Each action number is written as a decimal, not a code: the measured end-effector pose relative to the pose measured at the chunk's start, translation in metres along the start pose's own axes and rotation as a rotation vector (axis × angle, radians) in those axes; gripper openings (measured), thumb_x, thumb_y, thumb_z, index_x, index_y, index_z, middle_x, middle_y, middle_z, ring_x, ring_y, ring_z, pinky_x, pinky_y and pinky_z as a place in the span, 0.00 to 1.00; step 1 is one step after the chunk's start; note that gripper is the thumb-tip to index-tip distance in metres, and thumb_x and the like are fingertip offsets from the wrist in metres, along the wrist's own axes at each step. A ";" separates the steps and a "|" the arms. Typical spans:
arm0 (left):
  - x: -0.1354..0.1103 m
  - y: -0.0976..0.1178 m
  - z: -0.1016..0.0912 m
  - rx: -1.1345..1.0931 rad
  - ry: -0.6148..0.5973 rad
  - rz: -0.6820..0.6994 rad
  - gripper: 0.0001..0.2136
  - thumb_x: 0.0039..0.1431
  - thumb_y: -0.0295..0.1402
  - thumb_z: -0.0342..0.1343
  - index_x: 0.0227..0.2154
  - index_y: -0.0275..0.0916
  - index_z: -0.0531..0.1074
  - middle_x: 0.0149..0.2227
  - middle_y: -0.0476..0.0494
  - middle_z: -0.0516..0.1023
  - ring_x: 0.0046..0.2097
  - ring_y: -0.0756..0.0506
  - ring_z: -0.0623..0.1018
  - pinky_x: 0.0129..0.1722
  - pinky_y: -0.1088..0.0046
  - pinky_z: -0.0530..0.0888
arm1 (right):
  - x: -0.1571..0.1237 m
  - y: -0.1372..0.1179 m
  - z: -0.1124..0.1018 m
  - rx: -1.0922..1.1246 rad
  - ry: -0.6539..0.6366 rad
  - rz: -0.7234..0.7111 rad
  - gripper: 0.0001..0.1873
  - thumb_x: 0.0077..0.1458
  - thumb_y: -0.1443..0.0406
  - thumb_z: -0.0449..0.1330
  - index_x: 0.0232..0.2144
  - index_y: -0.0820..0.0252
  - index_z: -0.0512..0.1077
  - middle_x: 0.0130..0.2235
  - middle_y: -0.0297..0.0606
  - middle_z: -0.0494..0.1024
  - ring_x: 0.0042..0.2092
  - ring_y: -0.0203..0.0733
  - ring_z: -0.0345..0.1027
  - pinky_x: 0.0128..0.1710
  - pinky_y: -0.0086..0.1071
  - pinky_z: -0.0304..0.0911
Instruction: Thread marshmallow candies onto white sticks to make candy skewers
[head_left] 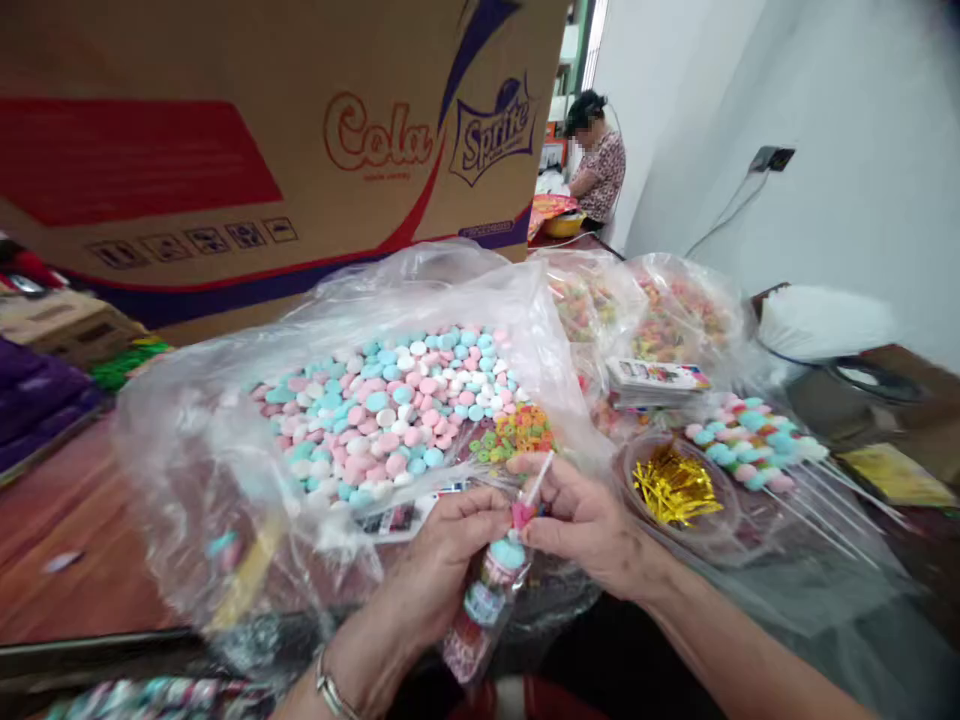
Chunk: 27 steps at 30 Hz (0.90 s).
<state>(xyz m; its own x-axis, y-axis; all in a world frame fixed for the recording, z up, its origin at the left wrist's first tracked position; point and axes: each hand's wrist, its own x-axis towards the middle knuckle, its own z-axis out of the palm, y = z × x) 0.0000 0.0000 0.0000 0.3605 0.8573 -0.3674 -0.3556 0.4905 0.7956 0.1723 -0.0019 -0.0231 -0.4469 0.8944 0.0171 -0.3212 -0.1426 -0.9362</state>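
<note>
Head view: at 6 o'clock, low in the middle, both hands meet on a skewer of pink and blue marshmallow sweets in a clear plastic sleeve (486, 595), held above the person's lap just off the near edge of the brown wooden surface (75, 530). The left hand (450, 555) has its grip closed round the upper part of the sleeve. The right hand (592, 520) has a narrow pinch grip on the sleeve's neck, where the thin white stick (540, 478) pokes out toward 12 o'clock.

The skewer looks light. Its sweets are likely soft and easily dented, and the film slippery and crinkly. The stick and the gathered neck seem the firmest places to hold.

Room is tight. A large clear plastic bag of pink, blue and white marshmallow discs (390, 410) lies close at 11 o'clock. At 2 o'clock, just beside the right hand, stands a clear round bowl of gold twist ties (675, 487), with loaded skewers (750, 440) lying beyond it. A printed cardboard box (225, 150) walls off 12 o'clock, and another person (600, 160) sits far back. The freest space is toward the body.
</note>
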 end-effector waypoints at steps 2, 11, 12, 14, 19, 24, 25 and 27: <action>0.001 -0.006 -0.001 -0.013 -0.079 -0.154 0.05 0.41 0.27 0.63 0.24 0.30 0.77 0.19 0.45 0.75 0.20 0.50 0.74 0.21 0.79 0.73 | 0.000 -0.003 -0.003 -0.142 -0.090 -0.022 0.09 0.56 0.63 0.65 0.40 0.57 0.74 0.31 0.31 0.76 0.32 0.33 0.69 0.33 0.26 0.64; 0.002 -0.007 -0.007 -0.063 -0.263 -0.283 0.17 0.59 0.40 0.53 0.32 0.28 0.79 0.27 0.35 0.81 0.18 0.50 0.74 0.15 0.79 0.70 | -0.004 -0.007 -0.009 -0.565 0.004 -0.257 0.07 0.62 0.66 0.56 0.32 0.60 0.73 0.32 0.34 0.73 0.30 0.33 0.68 0.31 0.26 0.63; 0.000 -0.005 -0.007 -0.035 -0.288 -0.268 0.16 0.59 0.39 0.54 0.33 0.28 0.79 0.26 0.35 0.80 0.18 0.51 0.73 0.16 0.80 0.69 | -0.006 -0.008 -0.007 -0.584 0.040 -0.254 0.07 0.61 0.67 0.57 0.30 0.60 0.73 0.30 0.33 0.73 0.30 0.33 0.67 0.32 0.26 0.63; -0.002 0.000 -0.008 0.010 -0.324 -0.282 0.14 0.58 0.38 0.57 0.33 0.29 0.78 0.24 0.38 0.79 0.18 0.53 0.72 0.17 0.81 0.67 | -0.008 -0.009 -0.003 -0.542 0.102 -0.194 0.07 0.60 0.68 0.57 0.29 0.60 0.72 0.26 0.31 0.71 0.28 0.32 0.65 0.30 0.25 0.61; -0.006 0.002 -0.004 0.086 -0.271 -0.332 0.10 0.54 0.36 0.62 0.28 0.32 0.77 0.21 0.46 0.73 0.18 0.54 0.68 0.17 0.82 0.63 | -0.011 -0.002 0.006 -0.354 0.206 -0.070 0.07 0.59 0.66 0.58 0.30 0.61 0.73 0.26 0.30 0.72 0.27 0.31 0.63 0.27 0.24 0.59; -0.004 -0.004 -0.003 0.148 -0.186 -0.209 0.11 0.56 0.36 0.60 0.23 0.34 0.72 0.21 0.48 0.71 0.18 0.54 0.67 0.18 0.81 0.63 | -0.018 0.002 0.003 -0.604 0.342 -0.086 0.09 0.64 0.64 0.53 0.34 0.60 0.72 0.27 0.32 0.73 0.29 0.35 0.65 0.29 0.27 0.62; -0.003 -0.004 -0.004 0.153 -0.188 -0.201 0.12 0.57 0.36 0.59 0.22 0.35 0.71 0.21 0.48 0.71 0.18 0.54 0.67 0.18 0.81 0.62 | -0.022 0.000 0.001 -0.780 0.405 -0.196 0.09 0.64 0.64 0.53 0.38 0.60 0.72 0.30 0.35 0.75 0.32 0.37 0.67 0.33 0.30 0.64; -0.003 -0.005 -0.004 0.170 -0.200 -0.208 0.13 0.56 0.38 0.60 0.22 0.35 0.71 0.20 0.49 0.70 0.18 0.54 0.66 0.17 0.80 0.61 | -0.029 -0.008 -0.003 -1.189 0.413 -0.491 0.12 0.65 0.66 0.52 0.48 0.61 0.71 0.40 0.41 0.78 0.42 0.42 0.68 0.44 0.36 0.64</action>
<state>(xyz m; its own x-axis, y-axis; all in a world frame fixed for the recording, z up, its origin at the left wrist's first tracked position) -0.0029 -0.0043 -0.0053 0.5786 0.6858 -0.4414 -0.1136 0.6037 0.7891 0.1897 -0.0251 -0.0173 -0.1465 0.8375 0.5264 0.6315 0.4888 -0.6019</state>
